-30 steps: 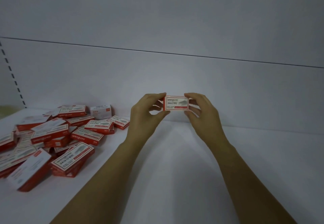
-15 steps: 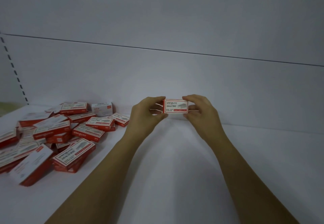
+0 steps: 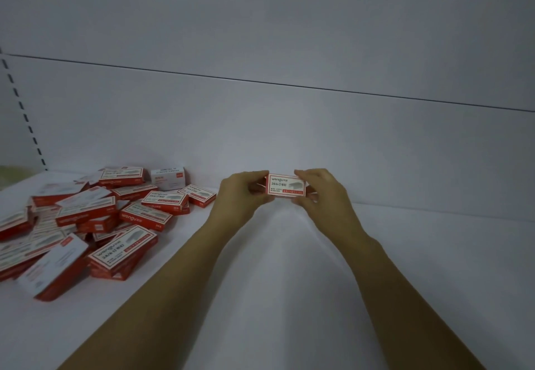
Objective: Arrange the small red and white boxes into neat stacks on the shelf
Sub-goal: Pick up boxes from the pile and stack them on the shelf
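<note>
Red and white box [image 3: 286, 185] sits between both hands near the back of the shelf [image 3: 289, 297], printed face toward me, long side level. I see my left hand [image 3: 240, 196] pinching its left end, thumb under and fingers curled over the top. My right hand [image 3: 324, 196] grips the right end the same way, fingers narrowed round the corner. I cannot tell whether the box's bottom edge touches the shelf or hangs just above it. To the left, well apart from the hands, the loose pile of boxes [image 3: 86, 216] lies jumbled, some tilted, some overlapping. The shelf is plain white. Behind it stands a pale back panel [image 3: 289, 126] with a thin dark seam, and a slotted upright [image 3: 26, 117] at far left.
</note>
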